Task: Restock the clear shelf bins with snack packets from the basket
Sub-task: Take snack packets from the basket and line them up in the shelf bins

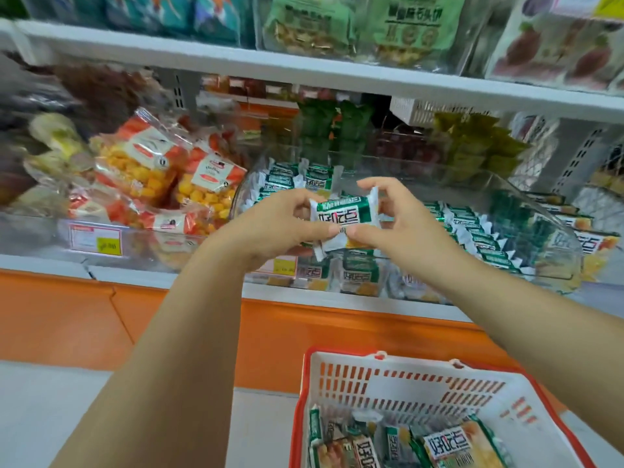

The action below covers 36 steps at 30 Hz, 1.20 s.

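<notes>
You are pinching the light, crinkly green snack packet [347, 214] by its crimped ends, left hand [277, 224] and right hand [401, 217], with the clear bin [526, 197] just beyond them.

Bright even light, soft shadows; edges blurred w/ wide-angle bend, centre fairly sharp.

Shelf [128, 270] carries green-packet bin [547, 231] behind right hand [405, 221], puff-snack bin [40, 238] left of left hand [273, 228]; floor [50, 400] carries basket [405, 390] below right hand.
</notes>
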Tool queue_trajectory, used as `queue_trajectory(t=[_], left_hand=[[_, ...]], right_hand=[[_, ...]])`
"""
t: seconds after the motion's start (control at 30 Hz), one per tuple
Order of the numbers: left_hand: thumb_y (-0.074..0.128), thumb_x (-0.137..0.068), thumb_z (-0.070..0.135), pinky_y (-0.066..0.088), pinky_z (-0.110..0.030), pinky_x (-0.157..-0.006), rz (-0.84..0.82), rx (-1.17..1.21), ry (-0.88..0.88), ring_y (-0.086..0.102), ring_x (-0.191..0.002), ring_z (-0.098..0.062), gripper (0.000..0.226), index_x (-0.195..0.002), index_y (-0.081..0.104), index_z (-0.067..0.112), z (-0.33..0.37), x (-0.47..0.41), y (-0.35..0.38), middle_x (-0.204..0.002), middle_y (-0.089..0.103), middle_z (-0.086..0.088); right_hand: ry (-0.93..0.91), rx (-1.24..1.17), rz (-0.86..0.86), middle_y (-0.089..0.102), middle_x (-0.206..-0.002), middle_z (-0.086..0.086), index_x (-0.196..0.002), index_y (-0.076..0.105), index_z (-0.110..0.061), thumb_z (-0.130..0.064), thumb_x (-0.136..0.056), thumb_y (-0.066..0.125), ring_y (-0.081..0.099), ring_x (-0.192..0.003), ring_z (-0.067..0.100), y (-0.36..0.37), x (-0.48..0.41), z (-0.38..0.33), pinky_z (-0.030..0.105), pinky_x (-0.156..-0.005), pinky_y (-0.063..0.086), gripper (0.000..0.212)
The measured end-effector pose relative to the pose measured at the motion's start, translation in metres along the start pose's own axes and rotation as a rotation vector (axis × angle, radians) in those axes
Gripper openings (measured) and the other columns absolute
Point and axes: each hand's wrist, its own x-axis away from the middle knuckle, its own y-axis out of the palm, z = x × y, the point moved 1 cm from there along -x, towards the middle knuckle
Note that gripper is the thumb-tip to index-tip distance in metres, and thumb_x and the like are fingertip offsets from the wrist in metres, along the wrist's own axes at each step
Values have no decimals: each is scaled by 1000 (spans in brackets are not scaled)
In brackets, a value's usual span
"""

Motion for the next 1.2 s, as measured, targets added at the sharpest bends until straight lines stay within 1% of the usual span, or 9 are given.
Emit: queue_trajectory(t=[0.07,0.2,0.33,0.43,0.57,0.63,0.83,0.93,1.2], left_hand=[[70,-84,24,58,-35,-79,97,-37,29,67,-86,-25,28,-109,60,15,-6,-2,-7,-105,63,-13],[64,-90,23,50,-20,-64,418,-116,133,60,-82,-9,37,-124,51,28,-19,-14,-18,-102,59,8],[57,-94,18,43,-31,-97,701,-271,171,51,-116,-14,37,-129,52,25,-41,-24,-20,-125,56,5],[54,-92,13,43,-44,-99,769,-367,200,51,-117,-21,32,-122,58,25,-55,-32,-20,-127,55,1],[52,-91,9,40,-40,-94,847,-468,259,49,-115,-24,30,-117,62,21,-65,-36,-16,-123,56,-2],[55,-88,6,36,-36,-88,890,-546,318,52,-109,-27,28,-110,65,19,-71,-37,-13,-116,60,-3],[55,-79,7,27,-31,-79,964,-670,385,58,-97,-28,26,-97,69,20,-85,-44,-6,-98,64,0],[57,-78,5,26,-30,-77,999,-684,410,58,-93,-27,25,-94,69,20,-87,-46,-6,-95,64,1],[53,-80,7,28,-33,-79,990,-667,410,57,-95,-29,24,-95,69,19,-85,-44,-1,-98,63,-1]], right_hand=[[-65,115,29,56,-106,-4,-125,40,-39,-27,-84,69,60,-87,10,10,-12,-2,30,-77,52,52],[-130,197,155,55,-85,-2,-109,47,-29,-25,-86,68,51,-69,15,25,-48,4,21,-58,40,32],[116,126,336,40,-76,-11,-112,45,-16,-18,-90,64,39,-57,4,33,-102,38,13,-42,32,29],[240,205,310,56,-100,4,-120,45,-12,-15,-88,66,46,-66,13,38,-140,59,28,-60,41,38],[223,311,199,51,-133,14,-129,50,-11,-16,-88,67,54,-107,25,46,-178,72,28,-83,42,44],[191,348,183,51,-133,14,-129,51,-11,-17,-89,65,53,-114,28,51,-192,75,28,-85,43,43],[107,525,133,51,-99,9,-131,52,-17,-14,-94,56,50,-83,20,63,-211,89,22,-60,35,37],[70,563,127,59,-113,13,-130,54,-18,-17,-93,58,57,-93,27,63,-210,100,24,-70,38,37],[88,687,48,36,-141,19,-143,39,-26,-28,-93,58,47,-120,36,57,-194,92,35,-101,39,53]])
